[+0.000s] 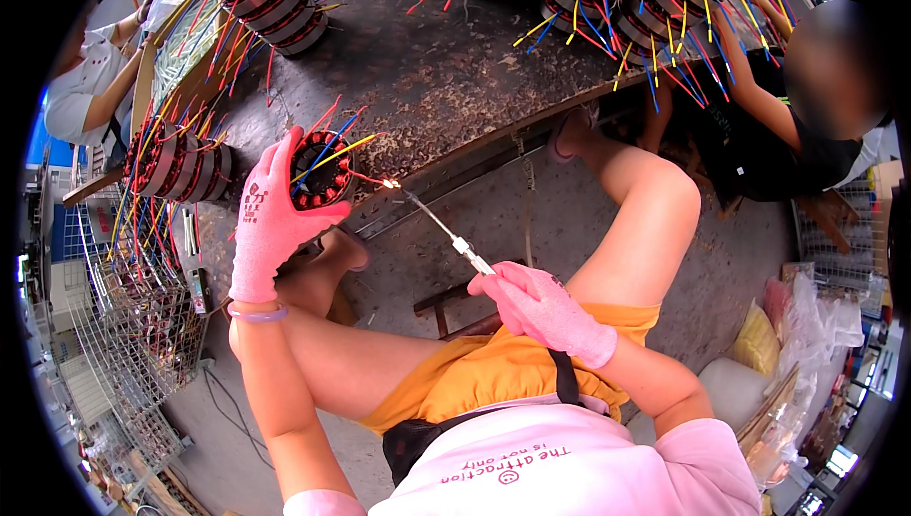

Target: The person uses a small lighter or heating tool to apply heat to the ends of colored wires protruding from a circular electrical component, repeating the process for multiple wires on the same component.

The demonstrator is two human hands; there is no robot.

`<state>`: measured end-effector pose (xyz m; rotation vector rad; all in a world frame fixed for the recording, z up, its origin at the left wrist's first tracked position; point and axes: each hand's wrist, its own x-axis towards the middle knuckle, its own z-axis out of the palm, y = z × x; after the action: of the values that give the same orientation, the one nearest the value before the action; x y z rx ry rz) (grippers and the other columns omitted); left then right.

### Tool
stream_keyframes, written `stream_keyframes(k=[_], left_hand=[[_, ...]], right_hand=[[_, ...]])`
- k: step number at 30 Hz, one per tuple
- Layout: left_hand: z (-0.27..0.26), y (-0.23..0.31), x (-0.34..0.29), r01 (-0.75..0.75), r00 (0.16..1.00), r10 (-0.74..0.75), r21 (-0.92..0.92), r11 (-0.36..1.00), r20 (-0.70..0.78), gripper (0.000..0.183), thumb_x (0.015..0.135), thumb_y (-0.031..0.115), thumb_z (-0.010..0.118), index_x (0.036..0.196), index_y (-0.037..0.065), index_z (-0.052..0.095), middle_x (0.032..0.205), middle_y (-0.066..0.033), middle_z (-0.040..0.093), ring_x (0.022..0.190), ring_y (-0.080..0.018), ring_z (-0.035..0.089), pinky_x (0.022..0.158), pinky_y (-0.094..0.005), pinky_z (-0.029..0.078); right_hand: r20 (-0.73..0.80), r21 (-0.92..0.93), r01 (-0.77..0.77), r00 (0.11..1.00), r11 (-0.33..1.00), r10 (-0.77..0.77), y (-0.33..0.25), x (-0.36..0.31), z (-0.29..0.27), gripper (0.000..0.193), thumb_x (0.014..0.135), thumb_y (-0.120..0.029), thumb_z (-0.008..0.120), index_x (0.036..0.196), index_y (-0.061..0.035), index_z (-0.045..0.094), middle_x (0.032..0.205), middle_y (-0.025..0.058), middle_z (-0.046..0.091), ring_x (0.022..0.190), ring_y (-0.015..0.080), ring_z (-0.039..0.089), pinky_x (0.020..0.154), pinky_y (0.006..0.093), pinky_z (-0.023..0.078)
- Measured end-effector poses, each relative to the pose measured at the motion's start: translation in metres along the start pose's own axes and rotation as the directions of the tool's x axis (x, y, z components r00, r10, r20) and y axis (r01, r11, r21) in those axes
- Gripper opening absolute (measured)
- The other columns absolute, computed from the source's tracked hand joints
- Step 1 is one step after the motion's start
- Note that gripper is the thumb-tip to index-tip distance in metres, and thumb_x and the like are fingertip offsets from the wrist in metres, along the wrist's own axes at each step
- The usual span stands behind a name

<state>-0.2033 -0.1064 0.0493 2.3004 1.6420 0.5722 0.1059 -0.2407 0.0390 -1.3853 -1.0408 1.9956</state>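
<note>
My left hand [273, 212], in a pink glove, grips a ring-shaped motor stator [321, 180] by its side near the table's edge. Red windings line its ring; red, blue and yellow lead wires stick out of it. My right hand [539, 305], also gloved in pink, is closed round the pale handle of a slim rod-shaped tool [462, 245]. The tool's thin tip points up and left at the end of a red lead wire [368, 177]. A small bright orange glow, flame-like, shows where tip and wire end meet.
Stacked stators with coloured wires stand on the worn dark table [399, 70]: one stack [270, 4] far left, another [180, 165] left, several at the far right. A co-worker [769, 127] sits at right, another person [95, 89] at far left. Wire racks [123, 355] stand left.
</note>
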Motion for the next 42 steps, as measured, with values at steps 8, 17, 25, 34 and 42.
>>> stream_keyframes(k=[8,17,25,34,42], left_hand=[[-0.001,0.003,0.001,0.009,1.0,-0.009,0.002,1.0,0.005,0.099,0.058,0.026,0.09,0.142,0.0,0.045,0.128,-0.0195,0.059,0.116,-0.0374,0.059,0.099,-0.0437,0.048],[-0.001,0.002,0.0,0.009,1.0,-0.009,0.005,1.0,0.004,0.098,0.058,0.025,0.09,0.142,0.001,0.045,0.13,-0.0196,0.058,0.117,-0.0374,0.058,0.099,-0.0439,0.048],[0.0,0.002,0.0,-0.008,1.0,0.008,0.015,1.0,-0.005,0.097,0.059,0.024,0.09,0.141,0.0,0.046,0.13,-0.0195,0.058,0.117,-0.0376,0.058,0.099,-0.0438,0.048],[-0.002,0.008,0.001,0.005,1.0,-0.005,0.002,1.0,-0.005,0.095,0.058,0.023,0.089,0.14,0.0,0.047,0.13,-0.0185,0.059,0.117,-0.0368,0.059,0.099,-0.0428,0.048],[-0.003,0.008,0.001,0.008,1.0,-0.008,0.004,1.0,-0.006,0.095,0.059,0.023,0.089,0.14,0.0,0.047,0.129,-0.0182,0.059,0.116,-0.0365,0.059,0.099,-0.0423,0.049]], right_hand=[[-0.024,-0.068,0.058,0.998,0.996,-0.06,0.004,0.0,-0.001,0.027,0.104,-0.025,0.049,0.108,-0.0024,0.063,0.06,-0.0048,0.042,0.051,0.0043,0.037,0.049,0.0227,0.03],[-0.018,0.02,-0.034,0.999,0.999,0.034,-0.004,-0.003,0.001,0.025,0.104,-0.024,0.05,0.107,-0.0027,0.064,0.061,-0.0047,0.042,0.052,0.0043,0.037,0.05,0.0229,0.03],[-0.005,-0.007,-0.034,0.999,0.999,0.034,-0.006,-0.003,0.001,0.027,0.104,-0.026,0.051,0.108,-0.0027,0.064,0.06,-0.0037,0.043,0.052,0.005,0.038,0.05,0.0234,0.031],[0.0,0.015,-0.026,1.0,1.0,0.026,-0.005,-0.003,-0.001,0.027,0.103,-0.025,0.051,0.107,-0.0025,0.065,0.06,-0.004,0.043,0.052,0.005,0.039,0.05,0.0233,0.032],[-0.005,0.007,-0.043,0.999,0.999,0.043,-0.008,-0.004,0.0,0.027,0.103,-0.025,0.049,0.108,-0.0025,0.064,0.061,-0.0039,0.043,0.052,0.0048,0.038,0.05,0.0228,0.031]])
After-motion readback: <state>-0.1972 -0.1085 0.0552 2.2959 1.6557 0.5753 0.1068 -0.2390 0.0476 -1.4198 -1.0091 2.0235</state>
